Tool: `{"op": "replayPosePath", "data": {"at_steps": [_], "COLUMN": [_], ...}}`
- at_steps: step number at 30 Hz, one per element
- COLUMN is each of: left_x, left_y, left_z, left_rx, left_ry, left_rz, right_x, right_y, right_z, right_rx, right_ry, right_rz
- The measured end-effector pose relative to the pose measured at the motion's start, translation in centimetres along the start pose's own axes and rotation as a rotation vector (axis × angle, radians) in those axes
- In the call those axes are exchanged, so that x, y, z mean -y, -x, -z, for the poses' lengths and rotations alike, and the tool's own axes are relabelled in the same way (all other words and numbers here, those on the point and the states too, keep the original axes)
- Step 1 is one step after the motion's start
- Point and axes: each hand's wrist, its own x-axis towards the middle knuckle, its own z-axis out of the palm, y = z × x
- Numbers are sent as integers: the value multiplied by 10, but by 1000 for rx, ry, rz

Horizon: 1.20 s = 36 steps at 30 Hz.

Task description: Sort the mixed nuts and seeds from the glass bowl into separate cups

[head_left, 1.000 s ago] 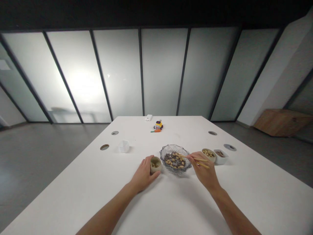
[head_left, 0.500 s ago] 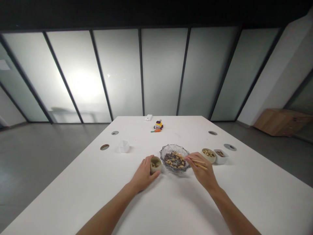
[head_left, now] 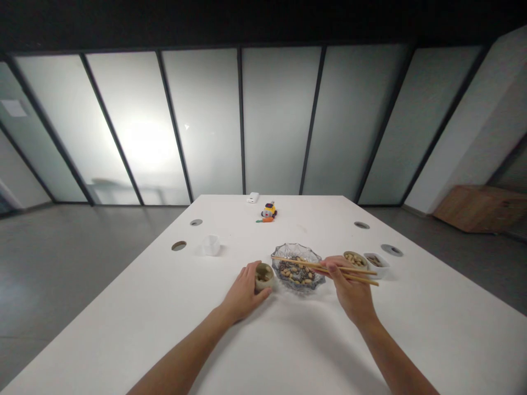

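My left hand [head_left: 246,292] is wrapped round the left side of a small greenish cup [head_left: 264,283] standing on the table, with a few pieces inside it. Right of the cup sits a scalloped clear glass bowl [head_left: 319,281], holding dark beans and pale nuts. My right hand [head_left: 349,285] grips a pair of wooden chopsticks [head_left: 296,261], held nearly level over the bowl. Their tips point left, near the bowl's left rim. Whether anything is pinched between the tips is too small to tell.
Behind my right hand stand a pale cup of nuts [head_left: 355,259] and a white container [head_left: 377,266] with brown pieces. A translucent container [head_left: 211,246] is at left. Farther back on the white table [head_left: 173,323] lie a toy car [head_left: 269,210], a toy carrot [head_left: 265,220] and a white device [head_left: 252,197].
My right hand has moved right and lifted the chopsticks out of the bowl's contents, so their tips now lie toward the left rim. My left hand stays at the cup.
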Motion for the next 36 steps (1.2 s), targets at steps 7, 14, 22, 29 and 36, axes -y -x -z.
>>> {"op": "replayPosePath", "data": {"at_steps": [7,14,22,29,36], "left_x": [2,0,3,2,1], "left_y": [0,-1,-2,-1,0], "left_z": [0,1,-1,0,1], "left_rx": [-4,0,-10,-11,-7], "left_ry": [4,10,17,15,17], "left_rz": [-22,-18,-31,-29,-30], "right_x": [-5,-16,-17,-15,-17], "right_y": [-5,-5,1,0,3], "right_z": [12,13,7,7,4], "right_rx": [-45,80,134,149,179], "right_ry": [378,456,347,346,295], "right_rz": [219,244,178,192,192]}}
